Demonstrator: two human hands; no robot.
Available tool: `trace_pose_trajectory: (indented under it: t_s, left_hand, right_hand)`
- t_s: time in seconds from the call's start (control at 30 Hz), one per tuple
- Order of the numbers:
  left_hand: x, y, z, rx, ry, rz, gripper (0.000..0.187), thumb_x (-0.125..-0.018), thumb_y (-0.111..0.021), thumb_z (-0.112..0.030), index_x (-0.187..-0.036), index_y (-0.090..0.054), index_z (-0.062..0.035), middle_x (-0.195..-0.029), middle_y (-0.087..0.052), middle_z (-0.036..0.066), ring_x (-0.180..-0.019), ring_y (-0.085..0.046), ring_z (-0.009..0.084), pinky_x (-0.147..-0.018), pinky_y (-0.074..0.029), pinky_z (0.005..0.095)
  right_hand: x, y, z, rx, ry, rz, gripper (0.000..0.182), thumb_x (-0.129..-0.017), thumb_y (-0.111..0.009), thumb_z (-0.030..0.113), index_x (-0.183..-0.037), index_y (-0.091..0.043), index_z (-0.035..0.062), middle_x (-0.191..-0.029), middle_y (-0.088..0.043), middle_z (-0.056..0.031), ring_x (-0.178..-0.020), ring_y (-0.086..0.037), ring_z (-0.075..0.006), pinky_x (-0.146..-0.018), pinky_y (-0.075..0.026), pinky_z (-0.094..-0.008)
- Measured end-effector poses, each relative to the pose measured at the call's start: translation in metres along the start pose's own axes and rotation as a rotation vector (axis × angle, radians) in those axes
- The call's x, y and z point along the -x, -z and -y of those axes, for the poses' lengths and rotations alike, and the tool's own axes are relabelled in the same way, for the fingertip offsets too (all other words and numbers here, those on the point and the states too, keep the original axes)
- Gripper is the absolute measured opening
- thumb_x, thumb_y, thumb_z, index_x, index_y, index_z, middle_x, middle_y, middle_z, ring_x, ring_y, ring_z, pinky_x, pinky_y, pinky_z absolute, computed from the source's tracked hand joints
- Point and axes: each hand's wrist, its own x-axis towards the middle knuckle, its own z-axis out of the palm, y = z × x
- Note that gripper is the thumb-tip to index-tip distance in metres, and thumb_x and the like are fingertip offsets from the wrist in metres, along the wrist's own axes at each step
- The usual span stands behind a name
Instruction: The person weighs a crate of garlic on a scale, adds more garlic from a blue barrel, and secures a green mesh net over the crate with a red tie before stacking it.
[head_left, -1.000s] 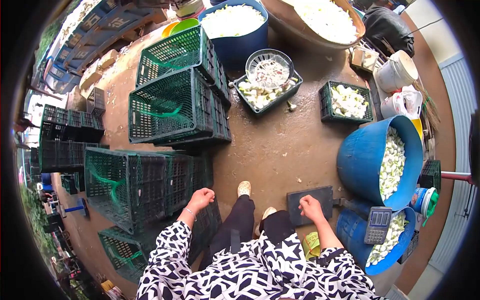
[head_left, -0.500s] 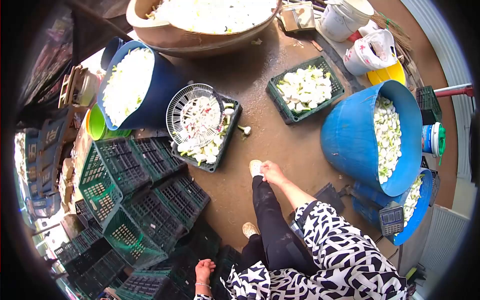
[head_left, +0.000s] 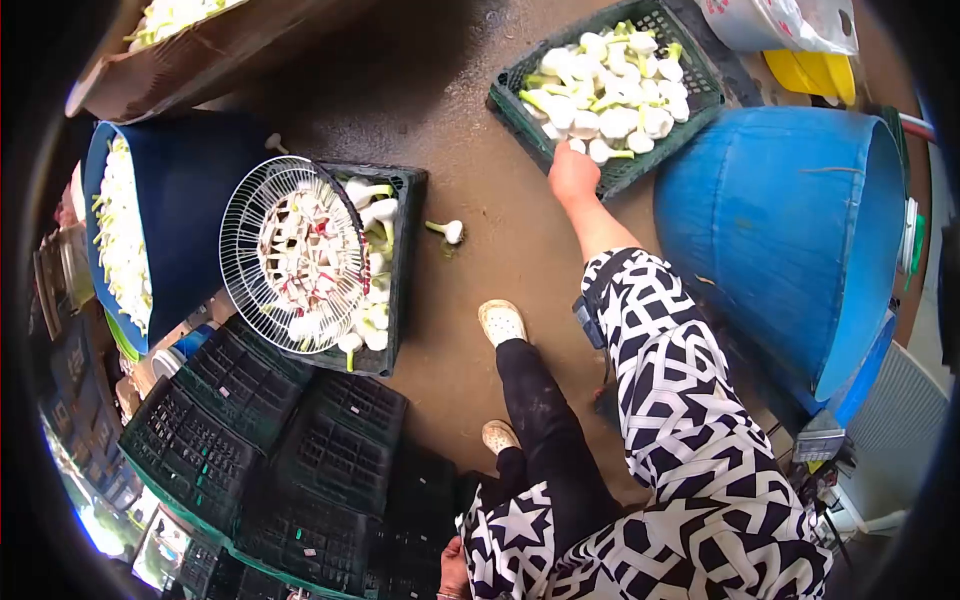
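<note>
My right hand [head_left: 575,178] is at the near edge of a dark green plastic crate [head_left: 520,118], its fingers bent over the rim beside the bulbs. White garlic bulbs [head_left: 615,122] with short green stems fill this crate. Low in the view, my left hand [head_left: 453,570] hangs beside the patterned top, partly cut off, and its fingers do not show clearly. A second crate [head_left: 405,250] of garlic stands to the left, with a round wire basket [head_left: 290,255] resting tilted on it. One loose garlic bulb [head_left: 453,232] lies on the floor between the crates.
Stacked dark crates [head_left: 330,480] stand at lower left. A large blue tub [head_left: 760,230] is at right. Another blue tub [head_left: 190,230], holding garlic, stands at left below a big brown vessel [head_left: 180,75]. A yellow container [head_left: 812,75] is at upper right.
My right hand has moved from in front of my leg out to the garlic crate's rim. The view has shifted closer to the crates. My left hand has dropped lower, against the clothing.
</note>
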Motion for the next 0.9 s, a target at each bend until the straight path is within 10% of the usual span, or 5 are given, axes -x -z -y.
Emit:
trace_pose_trajectory:
  t_s: [0.07,0.13,0.2,0.63,0.9]
  left_hand:
    - [-0.034,0.067,0.011,-0.275,0.102,0.220,0.067,-0.087,-0.057,-0.049,-0.137,-0.045,-0.0052,-0.135,-0.050,0.016,-0.129,-0.042,0.0295,-0.111,-0.028,0.0351]
    - [-0.050,0.061,-0.003,-0.368,-0.401,0.065,0.041,-0.092,-0.057,-0.026,-0.121,-0.056,0.0027,-0.120,-0.061,0.012,-0.107,-0.056,0.0196,-0.090,-0.045,0.0305]
    - [-0.033,0.022,-0.049,-0.028,-0.252,-0.052,0.017,-0.095,-0.055,-0.017,-0.097,-0.064,-0.0026,-0.087,-0.068,0.004,-0.071,-0.062,0.0107,-0.066,-0.052,0.0248]
    - [-0.117,-0.027,-0.063,-0.602,-0.374,0.014,0.018,-0.091,-0.062,-0.015,-0.107,-0.061,-0.0063,-0.093,-0.066,0.002,-0.083,-0.063,0.0118,-0.071,-0.050,0.0243]
    - [-0.243,-0.140,-0.104,-0.755,-0.739,0.137,0.065,-0.092,-0.058,-0.019,-0.145,-0.025,-0.0015,-0.147,-0.033,0.018,-0.134,-0.035,0.0280,-0.110,-0.029,0.0366]
  right_hand:
    - [0.013,-0.006,-0.013,0.007,0.026,-0.030,0.016,-0.083,-0.051,0.011,-0.092,-0.061,0.0023,-0.084,-0.068,-0.0187,-0.083,-0.066,-0.0369,-0.074,-0.052,-0.0467]
    - [0.025,-0.003,-0.024,-0.008,0.088,-0.042,0.016,-0.082,-0.051,0.010,-0.090,-0.061,0.0007,-0.082,-0.068,-0.0190,-0.080,-0.066,-0.0376,-0.071,-0.052,-0.0475]
    - [0.095,-0.006,-0.065,0.027,0.129,-0.038,0.010,-0.078,-0.051,0.007,-0.081,-0.060,0.0023,-0.072,-0.066,-0.0170,-0.072,-0.065,-0.0360,-0.065,-0.052,-0.0485]
    - [0.522,-0.166,-0.119,0.058,0.366,0.359,0.006,-0.073,-0.058,0.014,-0.076,-0.060,0.0089,-0.077,-0.064,-0.0081,-0.075,-0.062,-0.0272,-0.061,-0.051,-0.0394]
    - [0.455,-0.124,-0.211,-0.829,-0.495,0.061,0.050,-0.083,-0.069,0.029,-0.121,-0.051,0.0030,-0.083,-0.063,-0.0095,-0.074,-0.062,-0.0236,-0.070,-0.050,-0.0390]
